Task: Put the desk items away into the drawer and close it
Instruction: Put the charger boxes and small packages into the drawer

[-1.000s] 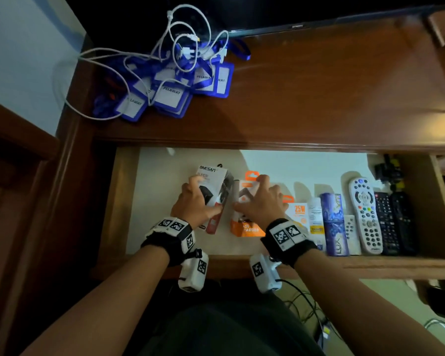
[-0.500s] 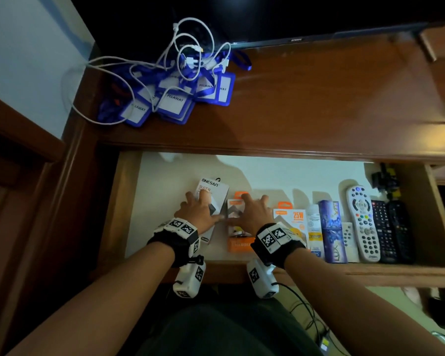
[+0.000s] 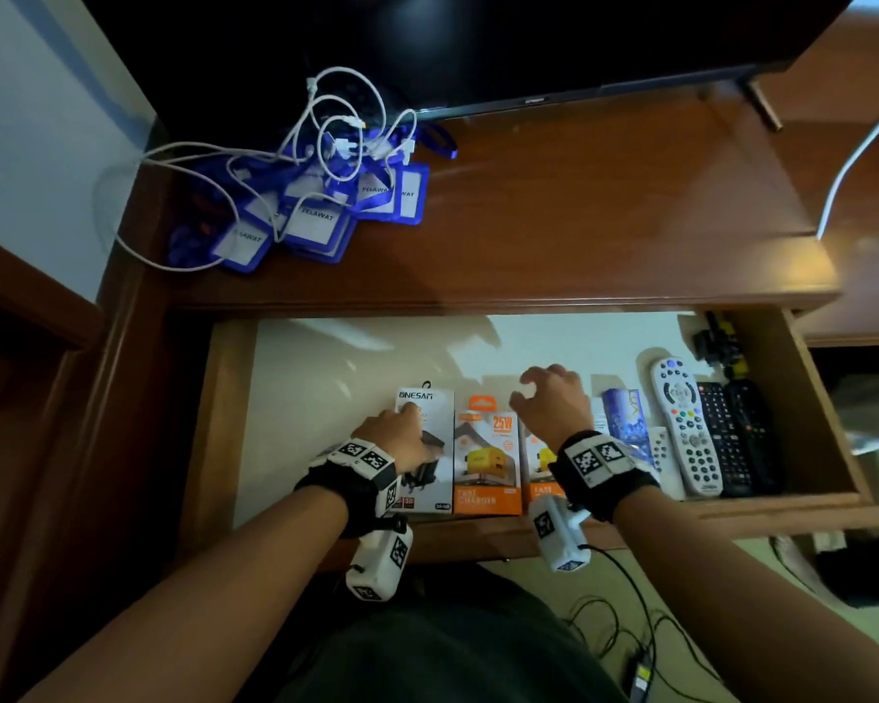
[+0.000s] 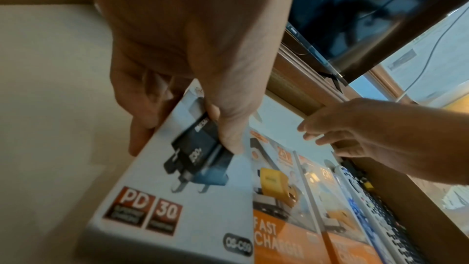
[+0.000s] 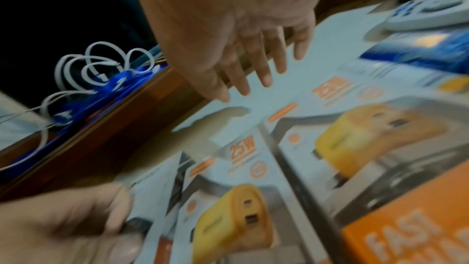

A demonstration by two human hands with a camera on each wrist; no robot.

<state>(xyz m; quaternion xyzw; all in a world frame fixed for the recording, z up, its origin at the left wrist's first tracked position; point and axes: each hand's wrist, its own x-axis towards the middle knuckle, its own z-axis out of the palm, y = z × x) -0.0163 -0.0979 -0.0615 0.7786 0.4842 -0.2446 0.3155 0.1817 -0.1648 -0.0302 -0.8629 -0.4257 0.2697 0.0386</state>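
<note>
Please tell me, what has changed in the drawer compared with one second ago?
The right hand let go of the orange charger box and lifted above the row. The white charger box, tilted before, now lies flat beside it, gripped by the left hand. Remotes and badges stayed.

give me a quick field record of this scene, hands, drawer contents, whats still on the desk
left hand: grips the white charger box, thumb on its front, fingers on its left edge
right hand: raised over the drawer, fingers spread, holding nothing
drawer: open
drawer row, left to right: white charger box, two orange charger boxes, blue box, white remote, black remotes
still on desk: blue badge holders tangled with white cable
task: unfinished
</note>
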